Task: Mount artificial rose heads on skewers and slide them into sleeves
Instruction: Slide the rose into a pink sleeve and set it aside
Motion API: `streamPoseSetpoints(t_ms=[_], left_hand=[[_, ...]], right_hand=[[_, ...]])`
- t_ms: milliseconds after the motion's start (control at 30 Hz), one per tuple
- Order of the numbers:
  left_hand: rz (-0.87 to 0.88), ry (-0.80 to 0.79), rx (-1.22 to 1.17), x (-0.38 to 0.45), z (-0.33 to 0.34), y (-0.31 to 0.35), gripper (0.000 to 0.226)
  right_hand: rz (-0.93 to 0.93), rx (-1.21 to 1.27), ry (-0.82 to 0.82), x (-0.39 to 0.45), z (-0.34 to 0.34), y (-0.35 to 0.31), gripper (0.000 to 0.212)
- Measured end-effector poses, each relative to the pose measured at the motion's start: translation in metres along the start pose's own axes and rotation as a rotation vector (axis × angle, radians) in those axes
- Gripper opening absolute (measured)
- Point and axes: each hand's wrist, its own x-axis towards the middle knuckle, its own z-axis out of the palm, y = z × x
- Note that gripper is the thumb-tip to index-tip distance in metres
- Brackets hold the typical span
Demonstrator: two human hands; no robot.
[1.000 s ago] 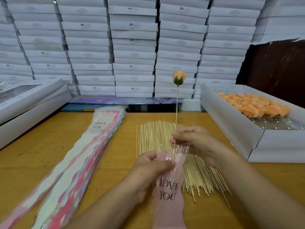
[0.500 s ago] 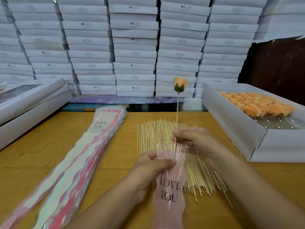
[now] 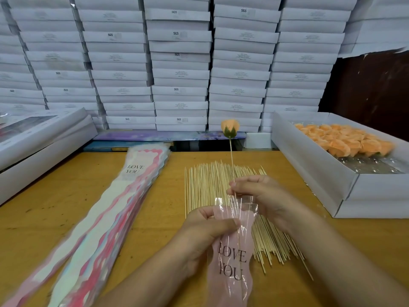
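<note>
Rose head (image 3: 230, 127): peach, with a green calyx, mounted on top of one skewer (image 3: 232, 158) that stands nearly upright over the table (image 3: 44, 218); it sits lower against the stacked boxes than a second ago.
Change: the skewer has gone down into the mouth of the sleeve (image 3: 232, 251); its lower end now shows through the film, near the "LOVE YOU" print.
Meaning: mounting looks done for this stem; sleeving is under way, and the head is well above the sleeve's opening, so more sliding is needed.
Right hand (image 3: 256, 193): fingertips pinch the skewer just above the sleeve's mouth.
Left hand (image 3: 205, 231): thumb and fingers grip the pink sleeve's upper edge, keeping it open.
Loose skewers (image 3: 212, 191): a flat heap on the table behind the hands.
Sleeve stack (image 3: 99, 218): spare sleeves lying to the left.
Open box (image 3: 309, 160): at right, holds many peach rose heads (image 3: 345, 140) at its far end; the near end shows a bare clear tray.
Left boxes (image 3: 39, 138): contents cannot be told.
</note>
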Motion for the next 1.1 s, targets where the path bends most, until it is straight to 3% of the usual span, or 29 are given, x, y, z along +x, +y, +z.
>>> streamPoseSetpoints(t_ms=[133, 333, 500, 633, 767, 900, 1100], left_hand=[[-0.022, 0.014, 0.043, -0.0017, 0.0040, -0.0010, 0.029], [-0.044, -0.011, 0.064, -0.0023, 0.0052, -0.0037, 0.019], [-0.069, -0.002, 0.042, -0.0038, 0.0059, -0.0028, 0.038], [-0.052, 0.005, 0.032, -0.0019, 0.0058, -0.0032, 0.024], [-0.045, 0.003, 0.006, -0.0021, 0.0038, -0.0016, 0.034], [-0.040, -0.001, -0.003, -0.0015, 0.0040, -0.0020, 0.019], [-0.040, -0.029, 0.027, -0.0035, 0.0049, -0.0013, 0.017]], right_hand=[[-0.030, 0.065, 0.069, 0.0038, 0.0015, -0.0037, 0.016], [-0.039, 0.110, 0.089, 0.0062, 0.0025, -0.0029, 0.016], [-0.041, 0.093, 0.065, 0.0042, 0.0038, -0.0026, 0.015], [-0.049, 0.085, 0.056, 0.0030, 0.0034, -0.0028, 0.015], [-0.049, 0.103, 0.040, 0.0013, 0.0022, -0.0018, 0.013], [-0.035, 0.103, 0.027, 0.0014, -0.0014, -0.0009, 0.012], [-0.004, 0.103, 0.025, 0.0003, -0.0016, -0.0008, 0.012]])
